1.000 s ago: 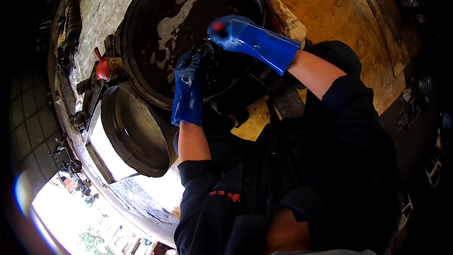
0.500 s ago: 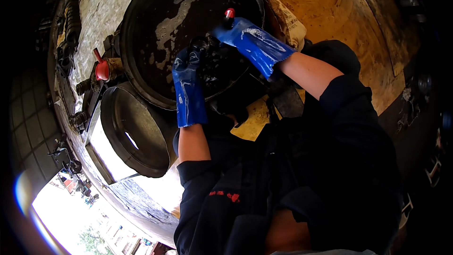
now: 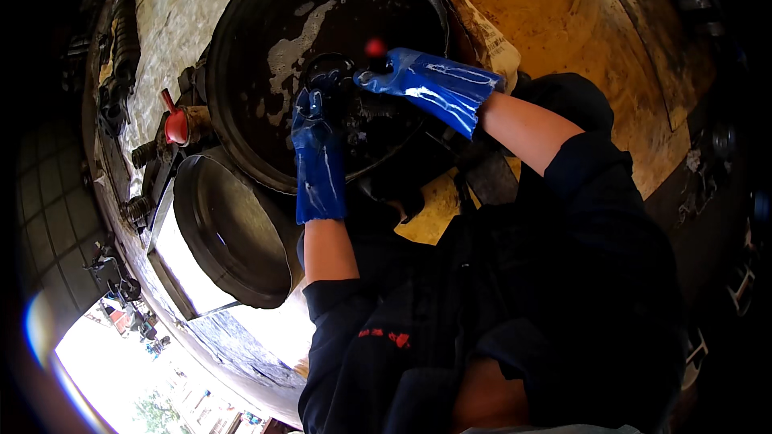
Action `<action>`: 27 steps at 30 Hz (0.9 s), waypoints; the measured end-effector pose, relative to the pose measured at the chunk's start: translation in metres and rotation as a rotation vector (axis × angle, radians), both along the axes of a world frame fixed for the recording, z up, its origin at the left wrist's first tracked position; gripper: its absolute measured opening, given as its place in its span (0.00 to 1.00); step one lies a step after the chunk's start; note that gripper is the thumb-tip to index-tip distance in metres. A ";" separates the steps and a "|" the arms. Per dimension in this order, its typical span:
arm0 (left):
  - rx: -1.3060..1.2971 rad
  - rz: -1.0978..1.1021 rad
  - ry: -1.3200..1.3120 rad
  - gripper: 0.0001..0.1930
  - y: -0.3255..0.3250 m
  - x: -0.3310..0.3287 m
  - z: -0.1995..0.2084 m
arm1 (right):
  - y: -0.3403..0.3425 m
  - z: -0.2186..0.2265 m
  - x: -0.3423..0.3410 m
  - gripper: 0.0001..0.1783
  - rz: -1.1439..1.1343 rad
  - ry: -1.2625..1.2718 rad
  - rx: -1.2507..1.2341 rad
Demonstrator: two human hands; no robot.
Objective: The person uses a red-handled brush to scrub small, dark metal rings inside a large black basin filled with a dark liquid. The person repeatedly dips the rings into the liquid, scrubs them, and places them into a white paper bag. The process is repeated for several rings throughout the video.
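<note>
A large dark round basin (image 3: pixel 215 104) holds dark liquid with patches of pale foam (image 3: pixel 299 47). Inside it, my left hand (image 3: pixel 315 133), in a wet blue rubber glove, closes on a dark, shiny, rounded part (image 3: pixel 328 72) whose exact kind I cannot make out. My right hand (image 3: pixel 394 76), gloved the same way, grips what looks like a brush. Its red handle end (image 3: pixel 375 48) sticks up past the glove and is blurred, while bristles (image 3: pixel 371 110) show below the fingers. Both hands are close together over the liquid.
An empty-looking round metal pan (image 3: pixel 186 209) stands tilted beside the basin at the near left. A red funnel-like scoop (image 3: pixel 176 124) rests between them. Stained brown boarding (image 3: pixel 555 24) lies on the right, with a pale sack (image 3: pixel 500 52) against the basin.
My right hand has moved down and slightly left with the brush, its red end dropping nearer the dark part. My left hand has shifted slightly; the part shows more clearly.
</note>
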State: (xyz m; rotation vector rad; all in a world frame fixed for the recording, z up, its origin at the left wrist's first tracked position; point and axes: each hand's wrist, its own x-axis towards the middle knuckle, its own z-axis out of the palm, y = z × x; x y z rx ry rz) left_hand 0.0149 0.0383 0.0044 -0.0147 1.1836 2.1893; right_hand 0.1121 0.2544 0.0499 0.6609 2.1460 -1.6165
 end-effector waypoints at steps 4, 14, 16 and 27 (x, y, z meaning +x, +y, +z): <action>-0.135 -0.056 0.025 0.16 0.002 0.010 -0.007 | 0.002 0.015 -0.003 0.25 0.086 -0.064 0.059; -1.348 -0.786 1.280 0.23 0.018 0.030 0.019 | -0.019 0.013 -0.021 0.18 0.906 -0.079 0.897; -1.164 -0.527 0.829 0.15 0.015 0.033 0.019 | -0.010 -0.008 -0.018 0.16 0.727 0.046 0.802; -0.509 -0.100 -0.087 0.16 -0.021 0.009 0.005 | 0.000 0.008 -0.013 0.12 0.121 0.514 0.220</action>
